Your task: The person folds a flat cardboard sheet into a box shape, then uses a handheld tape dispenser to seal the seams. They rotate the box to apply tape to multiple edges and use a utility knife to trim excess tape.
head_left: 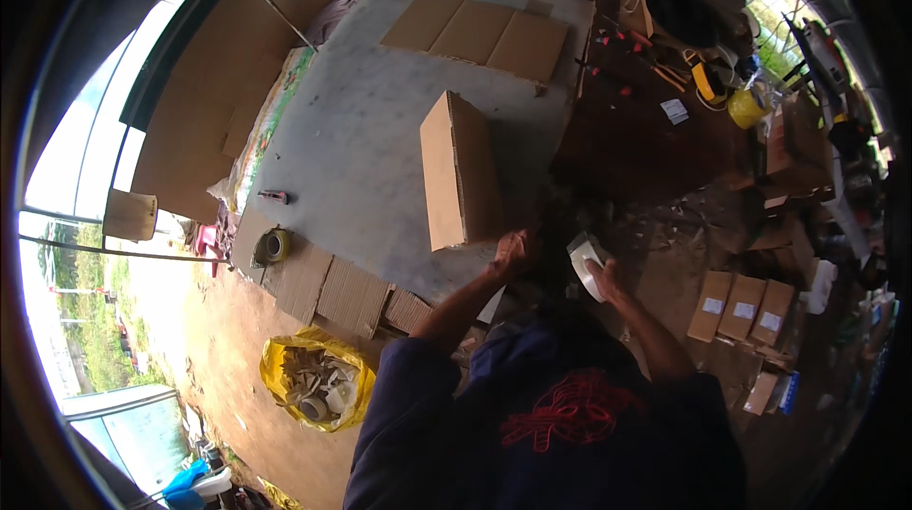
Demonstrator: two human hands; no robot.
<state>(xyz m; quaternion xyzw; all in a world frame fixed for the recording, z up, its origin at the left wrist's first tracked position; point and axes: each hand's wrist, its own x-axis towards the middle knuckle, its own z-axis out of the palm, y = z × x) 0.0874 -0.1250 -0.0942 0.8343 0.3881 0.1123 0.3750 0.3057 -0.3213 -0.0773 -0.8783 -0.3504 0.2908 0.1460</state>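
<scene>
A brown cardboard box [439, 176] stands on the grey tabletop, its narrow side facing left and its broad side in shadow. My left hand [514, 252] is at the box's near lower corner, fingers curled closed; what they hold, if anything, is too small to make out. Off to the right, in front of my body, my right hand [602, 279] grips a wide roll of whitish tape [585, 261]. Whether a strip of tape runs between the two hands cannot be seen in the dark gap.
Flattened cardboard [480, 35] lies at the table's far side. A utility knife [275, 197] and a tape roll [276, 244] are at the left. A yellow bag of scraps [318, 382] stands on the floor. To the right are a dark table [617, 140] with tools and small cartons [739, 309].
</scene>
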